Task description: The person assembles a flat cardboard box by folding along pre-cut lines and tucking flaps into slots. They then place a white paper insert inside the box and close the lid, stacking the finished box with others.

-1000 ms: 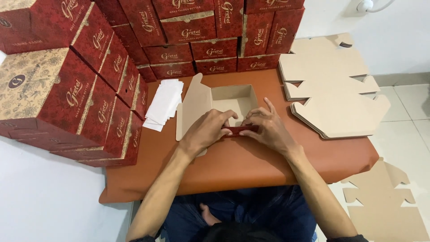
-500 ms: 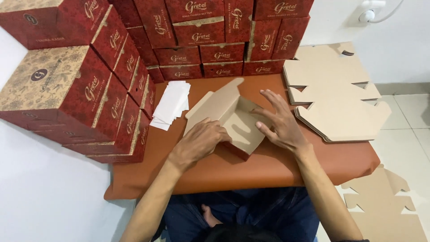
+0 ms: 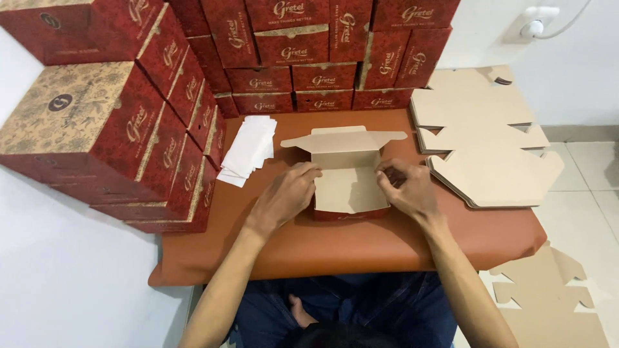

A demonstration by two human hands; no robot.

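A small cardboard box [image 3: 348,187], red outside and plain brown inside, sits upright and open on the orange-brown table [image 3: 335,248]. Its lid flap stands up at the far side. My left hand [image 3: 287,196] presses against the box's left wall, fingers curled over the rim. On the opposite side my right hand [image 3: 406,190] grips the right wall, fingertips pinching the edge.
Stacks of finished red patterned boxes [image 3: 122,129] line the left side and the back [image 3: 316,51]. A pile of flat brown box blanks [image 3: 483,142] lies at the right. White paper sheets [image 3: 248,148] lie left of the box. More blanks [image 3: 554,303] rest on the floor.
The box was tilted and half-folded before. Now it stands squared up and upright, with both hands moved onto its side walls.
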